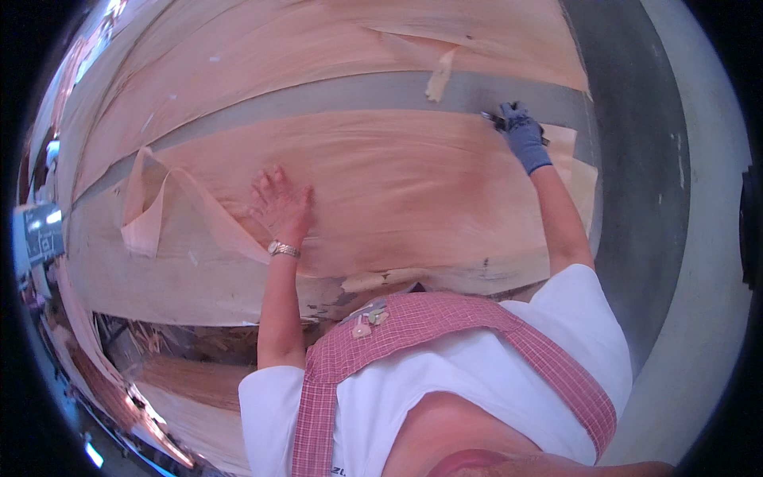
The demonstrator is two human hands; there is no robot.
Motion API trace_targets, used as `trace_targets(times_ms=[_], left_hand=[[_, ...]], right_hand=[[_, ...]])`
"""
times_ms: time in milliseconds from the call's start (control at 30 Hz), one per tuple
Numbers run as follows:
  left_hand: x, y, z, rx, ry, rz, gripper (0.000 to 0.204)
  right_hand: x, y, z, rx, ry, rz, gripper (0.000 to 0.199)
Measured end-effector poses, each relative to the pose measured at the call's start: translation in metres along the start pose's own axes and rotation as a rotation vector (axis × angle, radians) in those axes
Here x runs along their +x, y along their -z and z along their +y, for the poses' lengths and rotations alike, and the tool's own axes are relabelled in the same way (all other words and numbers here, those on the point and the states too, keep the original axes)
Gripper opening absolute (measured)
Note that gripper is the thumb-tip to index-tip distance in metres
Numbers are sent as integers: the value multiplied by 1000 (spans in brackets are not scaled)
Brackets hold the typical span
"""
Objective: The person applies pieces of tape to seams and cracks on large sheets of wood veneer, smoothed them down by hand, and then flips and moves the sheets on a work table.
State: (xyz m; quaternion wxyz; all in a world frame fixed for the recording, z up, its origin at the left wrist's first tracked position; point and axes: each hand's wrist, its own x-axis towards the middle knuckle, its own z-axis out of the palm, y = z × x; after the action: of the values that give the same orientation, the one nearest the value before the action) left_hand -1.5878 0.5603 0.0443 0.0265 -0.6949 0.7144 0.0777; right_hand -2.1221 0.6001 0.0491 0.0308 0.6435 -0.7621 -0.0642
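Note:
A wide pinkish-tan wood veneer sheet (397, 183) lies in front of me on a grey surface. My left hand (282, 203), bare with a wristwatch (284, 249) below it, rests flat on the sheet with its fingers spread. Near the sheet's far right corner, my right hand (522, 133) wears a blue-grey glove. Its fingers are wrapped round a slim dark tool (494, 120) that looks like a utility knife; most of it is hidden in the glove. A loose veneer strip (199, 199) curls up beside my left hand.
Another veneer sheet (334, 44) lies beyond a bare grey band (318, 94). A small veneer scrap (439, 75) hangs across that band. Paler sheet corners (582, 191) stick out at the right. Broken veneer pieces (159, 340) lie below the near left edge.

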Motion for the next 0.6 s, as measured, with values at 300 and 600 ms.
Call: trace_targets(times_ms=[300, 600], left_hand=[[0, -22, -14, 40, -156, 96, 81], [5, -26, -23, 61, -174, 151, 76]], right_hand=[[-85, 18, -117, 327, -63, 15, 74], [-114, 13, -120, 235, -236, -84, 76]])
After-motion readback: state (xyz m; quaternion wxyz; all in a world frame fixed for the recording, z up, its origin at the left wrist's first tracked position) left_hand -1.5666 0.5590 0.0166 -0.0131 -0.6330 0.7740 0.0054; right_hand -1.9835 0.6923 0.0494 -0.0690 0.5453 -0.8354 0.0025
